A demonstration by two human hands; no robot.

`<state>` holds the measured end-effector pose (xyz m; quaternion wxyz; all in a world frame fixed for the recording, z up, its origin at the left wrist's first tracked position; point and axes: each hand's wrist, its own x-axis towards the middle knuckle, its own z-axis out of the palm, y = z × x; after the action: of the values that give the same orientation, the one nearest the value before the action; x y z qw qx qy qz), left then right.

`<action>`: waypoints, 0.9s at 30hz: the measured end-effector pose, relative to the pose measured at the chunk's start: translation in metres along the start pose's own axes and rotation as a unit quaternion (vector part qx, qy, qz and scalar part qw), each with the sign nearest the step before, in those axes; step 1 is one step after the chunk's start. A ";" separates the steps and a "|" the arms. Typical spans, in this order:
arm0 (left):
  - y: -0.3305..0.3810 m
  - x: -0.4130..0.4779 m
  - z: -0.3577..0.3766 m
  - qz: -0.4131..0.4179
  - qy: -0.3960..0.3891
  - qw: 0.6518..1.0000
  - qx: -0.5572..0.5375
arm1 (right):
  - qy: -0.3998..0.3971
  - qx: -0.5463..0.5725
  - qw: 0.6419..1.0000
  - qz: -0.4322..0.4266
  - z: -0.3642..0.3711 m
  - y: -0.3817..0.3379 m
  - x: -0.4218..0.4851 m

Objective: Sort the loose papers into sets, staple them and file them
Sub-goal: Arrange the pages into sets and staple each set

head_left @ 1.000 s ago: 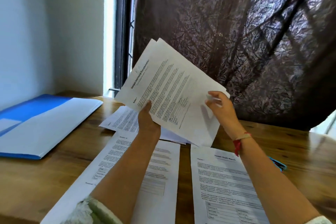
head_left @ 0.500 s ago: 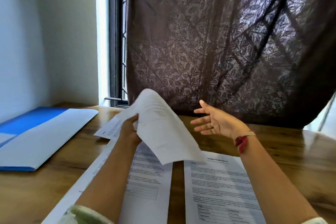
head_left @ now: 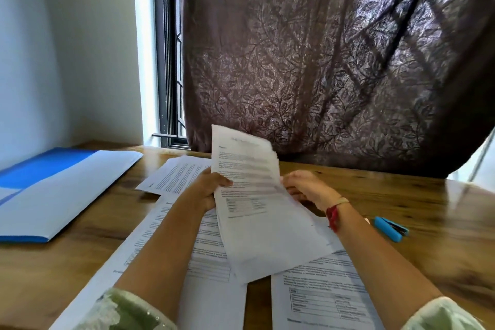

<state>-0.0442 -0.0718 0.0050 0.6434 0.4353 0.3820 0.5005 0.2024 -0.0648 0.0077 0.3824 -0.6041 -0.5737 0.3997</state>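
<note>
Sorting looks unfinished: the left hand and right hand each grip an edge of a thin sheaf of white printed papers above the brown wooden table, where loose printed sheets, a small blue stapler and a blue-and-white folder lie, seemingly unused.

Printed text on papers blurred; nothing legible.

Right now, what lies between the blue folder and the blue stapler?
In the head view: printed sheets flat on the table, and above them the sheaf held by the left hand and right hand.
</note>
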 end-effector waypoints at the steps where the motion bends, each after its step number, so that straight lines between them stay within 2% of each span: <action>1: 0.001 0.000 -0.001 0.009 0.000 1.000 -0.014 | 0.029 -0.001 0.999 -0.024 0.000 0.001 0.001; 3: 0.002 0.002 -0.005 0.028 -0.014 0.998 -0.055 | 0.075 0.048 0.993 -0.072 0.000 -0.003 -0.003; 5: 0.004 0.001 -0.007 0.041 -0.046 0.995 -0.081 | 0.080 0.111 0.987 -0.089 -0.004 -0.010 -0.009; 6: 0.003 0.001 -0.007 0.046 -0.058 0.993 -0.089 | 0.054 0.132 0.986 -0.089 -0.008 -0.012 -0.010; 9: 0.003 0.001 -0.005 0.056 -0.054 0.992 -0.103 | -0.099 0.166 0.978 -0.079 -0.019 -0.014 -0.017; 11: 0.002 0.003 -0.005 0.073 -0.022 0.991 -0.110 | -0.120 0.161 0.976 -0.089 -0.022 -0.022 -0.022; 13: 0.003 0.005 -0.003 0.090 0.004 0.990 -0.106 | -0.066 0.137 0.981 -0.122 -0.021 -0.033 -0.026; 16: 0.001 0.003 0.005 0.090 0.028 0.995 -0.031 | 0.015 0.175 0.972 -0.156 -0.019 -0.043 -0.024; 19: -0.003 0.002 0.013 0.088 0.033 0.996 0.013 | 0.037 0.182 0.969 -0.164 -0.021 -0.045 -0.025; 24: -0.002 0.007 0.019 0.101 0.037 0.994 0.026 | 0.029 0.085 0.977 -0.193 -0.027 -0.045 -0.047; 25: -0.002 0.007 0.020 0.105 0.041 0.993 0.024 | 0.029 0.062 0.979 -0.190 -0.029 -0.042 -0.052; 27: 0.000 0.007 0.021 0.117 0.051 0.992 0.010 | 0.079 0.004 0.986 -0.143 -0.032 -0.028 -0.057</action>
<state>-0.0231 -0.0689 0.0118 0.5556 0.4573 0.3656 0.5903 0.2197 -0.1203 0.0485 0.4825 -0.5437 -0.6207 0.2940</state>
